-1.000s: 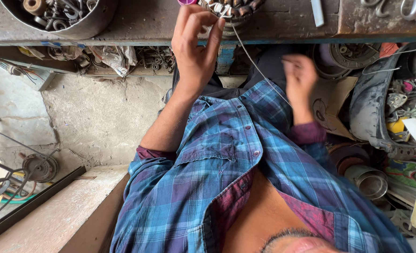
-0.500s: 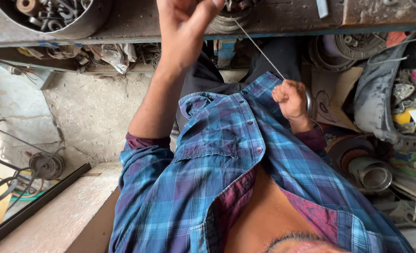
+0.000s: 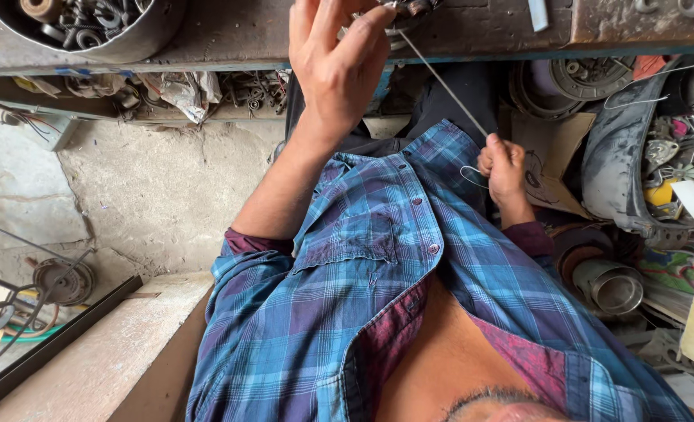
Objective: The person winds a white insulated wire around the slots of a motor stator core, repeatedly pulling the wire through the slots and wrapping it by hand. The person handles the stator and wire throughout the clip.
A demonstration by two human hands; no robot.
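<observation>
The left hand (image 3: pixel 339 62) reaches up to the bench (image 3: pixel 230 35), its grip pinching a small metal part (image 3: pixel 398 9) at the edge. The right hand (image 3: pixel 505 168) clenches a thin wire (image 3: pixel 441 82) stretched taut between them.

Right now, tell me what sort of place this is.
Probably a small repair or metal workshop: a worn workbench, a round tin of metal parts on it, and shelves of scrap and spools beneath.
</observation>
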